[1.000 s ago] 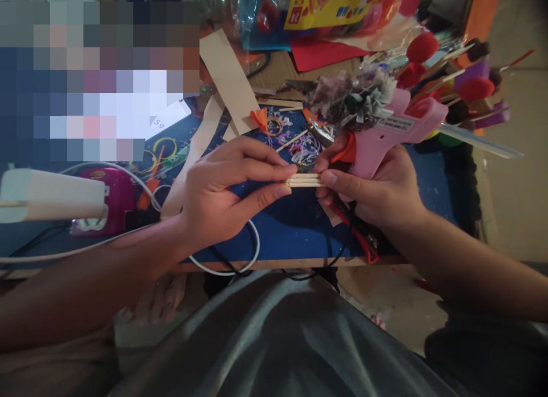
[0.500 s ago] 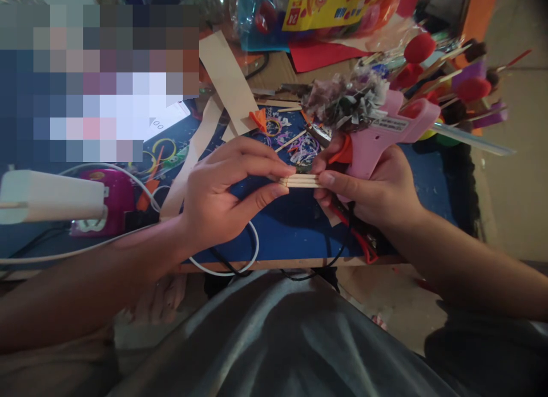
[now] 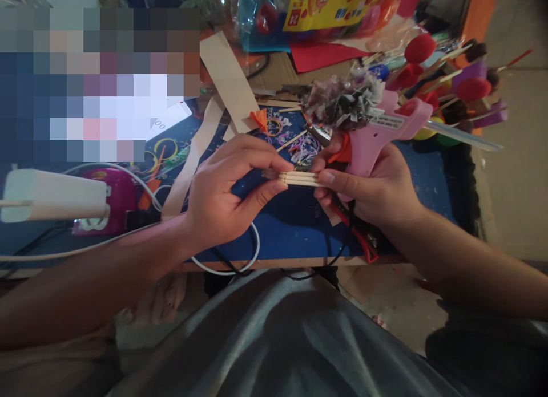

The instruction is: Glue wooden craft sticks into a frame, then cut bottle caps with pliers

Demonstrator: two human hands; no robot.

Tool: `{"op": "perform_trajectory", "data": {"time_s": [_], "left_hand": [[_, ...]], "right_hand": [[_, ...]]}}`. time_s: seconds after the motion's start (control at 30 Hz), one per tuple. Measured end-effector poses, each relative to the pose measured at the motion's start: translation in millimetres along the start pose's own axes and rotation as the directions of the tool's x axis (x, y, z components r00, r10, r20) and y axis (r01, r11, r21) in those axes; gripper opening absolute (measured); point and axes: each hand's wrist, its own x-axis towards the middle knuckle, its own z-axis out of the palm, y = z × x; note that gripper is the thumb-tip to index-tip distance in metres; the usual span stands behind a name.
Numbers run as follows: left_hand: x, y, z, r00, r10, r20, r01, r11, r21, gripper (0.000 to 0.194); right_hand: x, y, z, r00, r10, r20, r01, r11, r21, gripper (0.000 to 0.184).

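A short bundle of thin wooden sticks (image 3: 298, 178) lies level between my two hands, side by side. My left hand (image 3: 233, 194) has its thumb and fingertips closed around the left end of the bundle. With thumb and fingers, my right hand (image 3: 372, 180) pinches the right end. That same hand also grips a pink hot glue gun (image 3: 369, 149) with an orange trigger. A clear glue stick (image 3: 468, 136) juts from the gun's back. Greyish crumpled material (image 3: 342, 100) covers the area of its front end, so the nozzle is hidden.
Paper strips (image 3: 229, 80), rubber bands and scraps litter the blue table (image 3: 274, 231). Red-handled pliers or cutters (image 3: 363, 243) lie near the front edge. A white charger (image 3: 55, 195) and cables are at left. Sticks with red pom-poms (image 3: 419, 48) stand at right.
My left fingertips have shifted slightly at the stick ends, baring a little more of them. The glue gun has turned slightly, its glue stick's tail moving left.
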Motion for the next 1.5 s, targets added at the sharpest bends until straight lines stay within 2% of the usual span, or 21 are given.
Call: {"op": "perform_trajectory", "data": {"time_s": [0.1,0.2,0.27,0.37,0.43,0.5,0.53,0.67,0.8,1.0,1.17,1.33,1.5], "left_hand": [[-2.3,-1.0,0.9,0.997,-0.073,-0.031,0.07,0.995,-0.074,0.013],[-6.2,-9.3,2.4,0.973,-0.224,-0.045,0.207,0.948,-0.242,0.016],[-7.6,-16.9,4.3,0.949,-0.311,-0.058,0.254,0.857,-0.448,0.021],[-5.6,-22.1,6.5,0.904,-0.423,-0.058,0.253,0.64,-0.725,0.019],[-2.4,-19.3,6.4,0.829,-0.559,0.007,0.36,0.524,-0.772,0.018],[0.5,-14.2,5.2,0.793,-0.608,0.042,0.414,0.487,-0.769,0.027],[1.3,-11.8,4.4,0.788,-0.613,0.054,0.425,0.478,-0.768,0.03],[0.7,-9.0,3.5,0.804,-0.589,0.075,0.422,0.477,-0.771,0.032],[-3.1,-13.8,5.8,0.828,-0.556,0.078,0.427,0.533,-0.731,0.035],[-9.3,-24.0,7.7,0.886,-0.46,0.062,0.388,0.662,-0.642,0.039],[-10.2,-25.1,6.7,0.913,-0.407,0.03,0.358,0.765,-0.536,0.043],[-9.7,-22.1,7.2,0.916,-0.401,0.01,0.349,0.783,-0.515,0.04],[-10.6,-21.7,7.3,0.916,-0.401,0.01,0.338,0.759,-0.557,0.037]], "right_hand": [[0.8,-0.7,0.2,1.0,-0.013,0.007,0.013,1.0,0.011,0.054],[-0.4,-2.0,-1.0,1.0,-0.024,0.01,0.024,1.0,0.018,0.054],[-2.0,-2.4,-2.9,0.999,-0.018,0.031,0.017,1.0,0.02,0.051],[-3.8,-2.2,-6.1,0.994,0.01,0.112,-0.013,1.0,0.023,0.045],[-4.1,-1.8,-7.4,0.983,0.038,0.177,-0.042,0.999,0.019,0.042],[-3.9,-1.8,-7.8,0.971,0.079,0.225,-0.08,0.997,-0.004,0.042],[-3.8,-1.8,-7.8,0.966,0.103,0.237,-0.1,0.995,-0.025,0.042],[-4.0,-1.4,-6.8,0.957,0.146,0.251,-0.133,0.989,-0.069,0.045],[-4.4,0.7,-6.7,0.958,0.132,0.256,-0.118,0.99,-0.071,0.043],[-4.4,1.2,-6.3,0.959,0.11,0.262,-0.088,0.992,-0.092,0.041],[-4.5,-1.4,-4.6,0.96,0.144,0.238,-0.119,0.986,-0.116,0.042],[-4.6,-2.0,-2.2,0.957,0.13,0.259,-0.118,0.991,-0.062,0.045],[-5.2,-0.6,-2.9,0.959,0.129,0.254,-0.111,0.99,-0.081,0.042]]}}
